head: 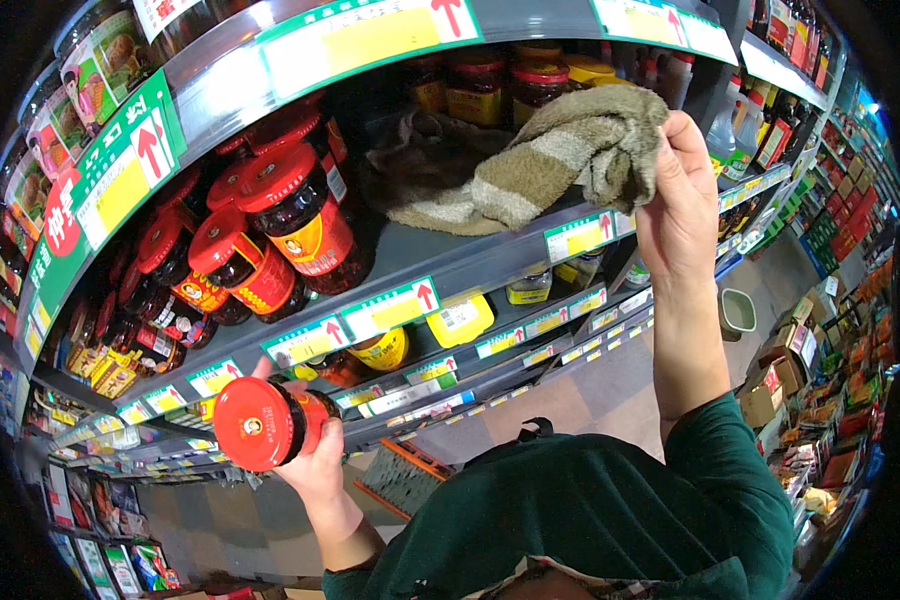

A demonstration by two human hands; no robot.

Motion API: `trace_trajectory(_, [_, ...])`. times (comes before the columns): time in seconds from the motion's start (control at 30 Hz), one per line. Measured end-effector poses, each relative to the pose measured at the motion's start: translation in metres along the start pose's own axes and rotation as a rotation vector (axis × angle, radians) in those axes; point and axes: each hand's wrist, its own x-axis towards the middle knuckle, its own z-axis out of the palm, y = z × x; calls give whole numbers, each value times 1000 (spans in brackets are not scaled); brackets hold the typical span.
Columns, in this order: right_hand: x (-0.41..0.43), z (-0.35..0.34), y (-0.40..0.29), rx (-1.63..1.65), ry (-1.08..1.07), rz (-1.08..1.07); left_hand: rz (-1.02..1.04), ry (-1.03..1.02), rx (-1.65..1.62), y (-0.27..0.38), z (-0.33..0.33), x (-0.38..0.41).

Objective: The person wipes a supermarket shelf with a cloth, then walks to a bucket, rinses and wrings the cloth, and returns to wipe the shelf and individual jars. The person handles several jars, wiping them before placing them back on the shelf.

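My left hand [316, 454] grips a glass jar of dark sauce [253, 424] with a red lid, held tilted in front of the shelf edge. In my right hand [679, 165] is one end of a brown and beige striped cloth [540, 176], pinched between thumb and fingers. The rest of the cloth lies bunched on the grey shelf [401, 255]. Left of it on the same shelf stand several red-lidded sauce jars [307, 217]. More jars [476, 90] with red and yellow lids stand behind the cloth, partly hidden by it.
Price labels [390, 306] run along the shelf edges. Lower down are a yellow-lidded tub [459, 321] and other jars. Bottles [742, 135] fill the shelf at right. On the floor are a pale bin [736, 311], cardboard boxes [791, 352] and an orange-edged grey object [401, 476].
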Motion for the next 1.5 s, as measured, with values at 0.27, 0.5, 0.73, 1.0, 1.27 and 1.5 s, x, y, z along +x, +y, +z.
trace_trajectory(0.27, [23, 16, 24, -1056, -556, -165, 5, -137, -79, 50, 45, -10])
trace_trajectory(0.5, [51, 34, 53, -1448, -888, 82, 60, -153, -143, 83, 75, -2])
trace_trajectory(0.73, [41, -12, 15, -685, -454, -7, 146, -89, -153, 105, 93, 2])
trace_trajectory(1.0, [-24, -96, -95, -164, 144, -132, 31, -227, -63, 118, 140, 22])
trace_trajectory(1.27, [-98, -248, -131, -550, 554, -174, 155, -361, 238, 112, 176, 70])
trace_trajectory(1.5, [-203, -399, -144, 36, 887, 122, 35, -379, 152, 77, 193, 97])
